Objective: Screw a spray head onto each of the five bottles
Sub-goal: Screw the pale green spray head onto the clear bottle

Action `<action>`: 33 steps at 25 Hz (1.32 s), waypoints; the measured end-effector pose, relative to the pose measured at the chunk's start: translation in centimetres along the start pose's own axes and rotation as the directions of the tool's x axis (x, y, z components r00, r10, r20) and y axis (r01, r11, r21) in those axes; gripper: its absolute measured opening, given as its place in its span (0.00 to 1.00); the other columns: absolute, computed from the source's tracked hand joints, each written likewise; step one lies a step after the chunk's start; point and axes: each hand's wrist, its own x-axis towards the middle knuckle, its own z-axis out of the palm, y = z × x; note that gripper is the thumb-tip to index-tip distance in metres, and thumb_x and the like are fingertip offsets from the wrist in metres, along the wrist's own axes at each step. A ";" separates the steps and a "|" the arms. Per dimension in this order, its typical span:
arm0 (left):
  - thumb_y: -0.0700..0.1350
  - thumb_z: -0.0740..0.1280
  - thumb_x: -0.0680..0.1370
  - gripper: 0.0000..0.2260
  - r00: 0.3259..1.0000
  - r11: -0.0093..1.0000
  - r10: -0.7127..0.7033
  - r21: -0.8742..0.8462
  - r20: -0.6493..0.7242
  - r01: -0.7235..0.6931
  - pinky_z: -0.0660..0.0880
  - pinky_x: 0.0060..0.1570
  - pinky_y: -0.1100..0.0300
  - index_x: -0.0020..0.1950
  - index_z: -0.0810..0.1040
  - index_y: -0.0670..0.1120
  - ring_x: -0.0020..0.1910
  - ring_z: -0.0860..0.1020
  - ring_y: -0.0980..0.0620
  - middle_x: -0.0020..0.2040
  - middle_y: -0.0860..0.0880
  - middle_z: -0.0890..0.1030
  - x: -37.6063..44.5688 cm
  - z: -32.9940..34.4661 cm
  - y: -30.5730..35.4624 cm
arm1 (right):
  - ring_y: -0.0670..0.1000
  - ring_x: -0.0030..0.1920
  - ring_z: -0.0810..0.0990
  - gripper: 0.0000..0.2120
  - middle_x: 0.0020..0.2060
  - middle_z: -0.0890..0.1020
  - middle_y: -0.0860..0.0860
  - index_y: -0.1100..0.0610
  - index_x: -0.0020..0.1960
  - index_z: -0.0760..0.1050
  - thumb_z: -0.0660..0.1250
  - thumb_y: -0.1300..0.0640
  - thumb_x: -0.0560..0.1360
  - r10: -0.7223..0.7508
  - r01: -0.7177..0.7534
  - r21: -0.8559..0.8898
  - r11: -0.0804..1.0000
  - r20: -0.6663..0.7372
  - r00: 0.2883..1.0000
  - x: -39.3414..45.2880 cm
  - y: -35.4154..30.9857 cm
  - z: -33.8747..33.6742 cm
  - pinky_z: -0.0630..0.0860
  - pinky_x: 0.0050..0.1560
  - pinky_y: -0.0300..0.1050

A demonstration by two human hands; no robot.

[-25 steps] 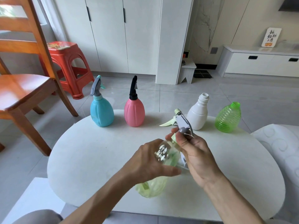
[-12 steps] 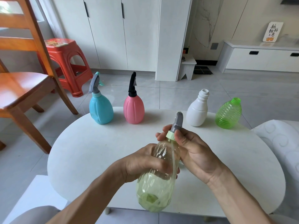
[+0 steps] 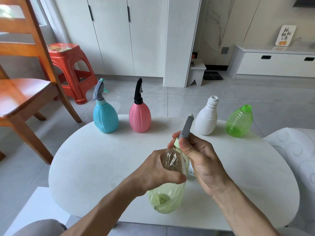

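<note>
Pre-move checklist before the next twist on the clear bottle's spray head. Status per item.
1. Left hand grips the clear bottle body: ok.
2. Right hand has its grip at the spray head collar: ok.
3. Head sits upright on the neck, not cocked: ok by eye.
4. Thread fully seated: cannot tell, fingers cover the collar.
5. Blue bottle and pink bottle already have heads: ok.
6. White bottle and green bottle have open necks; spare heads for them: cannot tell, none plainly in view.

Glossy clear plastic bottle [image 3: 167, 196], matt white table [image 3: 95, 160], wooden chair [image 3: 25, 92].
</note>
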 end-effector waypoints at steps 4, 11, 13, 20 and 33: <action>0.44 0.74 0.62 0.16 0.999 1.000 -0.006 0.028 -0.050 0.007 0.70 0.38 0.55 0.43 0.73 0.39 0.36 0.72 0.51 0.36 0.48 0.73 0.2 0.1 -0.5 | 0.52 0.45 0.82 0.13 0.40 0.84 0.53 0.61 0.52 0.80 0.70 0.51 0.76 -0.025 0.024 -0.036 0.999 -0.029 0.999 0.1 0.0 0.2 0.77 0.51 0.49; 0.49 0.78 0.64 0.22 0.957 0.975 0.117 0.214 -0.265 -0.060 0.78 0.52 0.60 0.56 0.78 0.55 0.50 0.82 0.58 0.51 0.55 0.85 1.1 -0.4 0.1 | 0.48 0.46 0.84 0.09 0.44 0.85 0.45 0.47 0.55 0.78 0.69 0.48 0.76 -0.205 0.139 -0.516 0.845 -0.072 0.976 0.2 0.0 1.5 0.79 0.48 0.46; 0.58 0.79 0.62 0.34 0.958 0.978 0.080 0.210 -0.277 -0.021 0.75 0.53 0.64 0.66 0.72 0.61 0.59 0.77 0.65 0.59 0.61 0.80 1.3 -1.5 0.7 | 0.48 0.49 0.82 0.09 0.44 0.84 0.41 0.45 0.54 0.78 0.70 0.47 0.75 -0.244 0.143 -0.532 0.834 -0.123 0.962 1.4 -1.4 1.2 0.78 0.47 0.46; 0.47 0.75 0.75 0.25 0.822 0.998 -0.012 0.040 -0.570 0.042 0.73 0.57 0.54 0.68 0.70 0.58 0.62 0.75 0.54 0.63 0.54 0.78 2.0 -5.6 0.5 | 0.53 0.53 0.80 0.08 0.49 0.83 0.47 0.54 0.55 0.78 0.71 0.55 0.77 -0.396 0.156 -0.740 0.654 -0.159 0.904 11.6 -5.0 -0.1 0.72 0.48 0.43; 0.50 0.73 0.74 0.25 0.850 0.978 -0.036 0.154 -0.526 0.137 0.75 0.59 0.52 0.68 0.69 0.61 0.62 0.73 0.54 0.63 0.57 0.74 2.6 -5.5 -0.8 | 0.55 0.60 0.78 0.14 0.57 0.82 0.52 0.54 0.61 0.75 0.67 0.50 0.78 -0.249 -0.063 -0.813 0.579 -0.250 0.936 16.3 1.3 -3.0 0.64 0.46 0.40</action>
